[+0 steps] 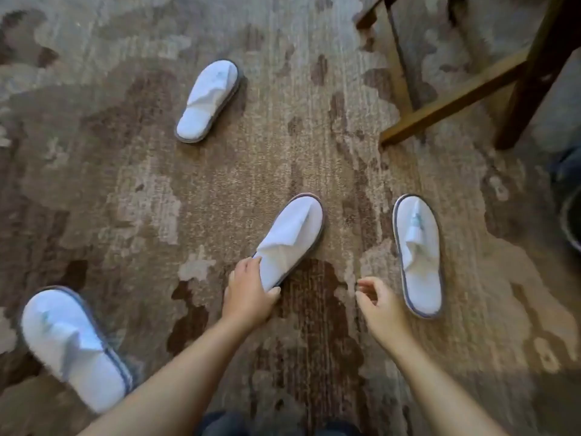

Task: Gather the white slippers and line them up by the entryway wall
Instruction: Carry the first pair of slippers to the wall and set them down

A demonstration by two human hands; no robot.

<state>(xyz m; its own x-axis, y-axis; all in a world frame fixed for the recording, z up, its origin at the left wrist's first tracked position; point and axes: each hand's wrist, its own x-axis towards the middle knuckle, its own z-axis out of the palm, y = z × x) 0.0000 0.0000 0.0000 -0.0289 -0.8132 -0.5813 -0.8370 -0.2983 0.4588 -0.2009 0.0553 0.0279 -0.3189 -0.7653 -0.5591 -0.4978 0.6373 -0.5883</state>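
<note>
Several white slippers with grey-edged soles lie scattered on a brown patterned carpet. My left hand (248, 294) grips the heel end of the middle slipper (292, 234), which points up and to the right. My right hand (379, 302) hovers with fingers loosely curled and apart, holding nothing, just left of the right slipper (418, 256). A far slipper (207, 100) rests at the upper centre-left. Another slipper (74, 347) lies at the lower left, near my left forearm. No wall is in view.
Dark wooden furniture legs and a crossbar (456, 100) stand at the upper right. A dark round object (570, 215) sits at the right edge. My dark trousers (276, 426) show at the bottom. Bare carpet (125, 184) stretches between the slippers.
</note>
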